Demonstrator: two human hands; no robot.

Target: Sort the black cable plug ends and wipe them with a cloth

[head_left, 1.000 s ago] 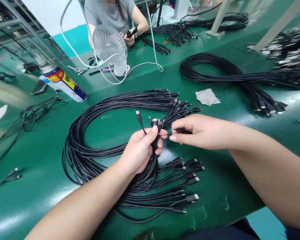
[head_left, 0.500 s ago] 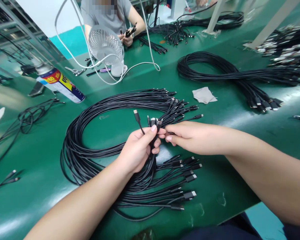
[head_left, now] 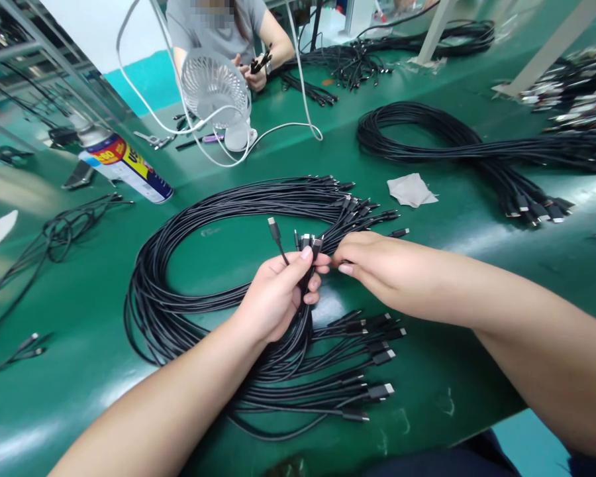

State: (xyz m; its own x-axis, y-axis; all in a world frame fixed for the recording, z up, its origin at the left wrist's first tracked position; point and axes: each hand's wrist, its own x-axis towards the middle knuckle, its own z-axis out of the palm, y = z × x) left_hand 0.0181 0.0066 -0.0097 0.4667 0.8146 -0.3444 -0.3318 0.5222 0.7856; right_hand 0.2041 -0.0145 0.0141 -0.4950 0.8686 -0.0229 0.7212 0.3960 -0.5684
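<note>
A large loop of black USB cables (head_left: 151, 278) lies on the green table in front of me. My left hand (head_left: 278, 291) is wrapped round a bunch of cable ends (head_left: 305, 246), their plugs pointing up past the thumb. One cable with a small connector (head_left: 274, 230) sticks up apart from that bunch, beside the left hand. Just right of it, my right hand (head_left: 365, 262) has its fingertips pinched together; whatever is between them is hidden. Other plugs of the loop fan out above the hands and, below them, more plugs (head_left: 380, 392) lie on the table.
Ahead stand a small white fan (head_left: 216, 93) with a white cord and a spray can (head_left: 126, 165). A co-worker's hands (head_left: 255, 73) hold cable ends. Another cable bundle (head_left: 427, 132) lies right, near a white cloth scrap (head_left: 411, 191). Loose cables (head_left: 62, 238) lie left.
My right hand has drawn slightly right, away from the left hand, and its wrist has turned a little. The left hand keeps its hold. The whole view has shifted slightly.
</note>
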